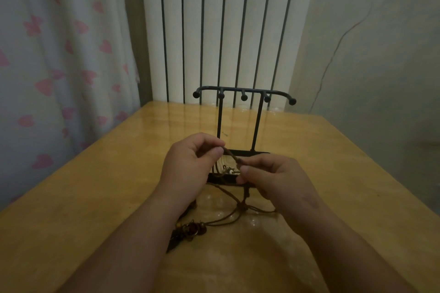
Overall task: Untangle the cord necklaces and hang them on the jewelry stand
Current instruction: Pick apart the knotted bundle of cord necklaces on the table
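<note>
Head cam: the cord necklaces [231, 154] are still one brown tangle. A short taut stretch slants from upper left to lower right just in front of the jewelry stand [242, 93], and the rest trails back toward the person onto the table [95, 197], pendants [188, 231] by the left wrist. Left hand [190, 162] pinches the higher end and right hand [273, 178] the lower, close together but not touching. The bare hooks are straight behind and above, left hand probably a bit nearer.
</note>
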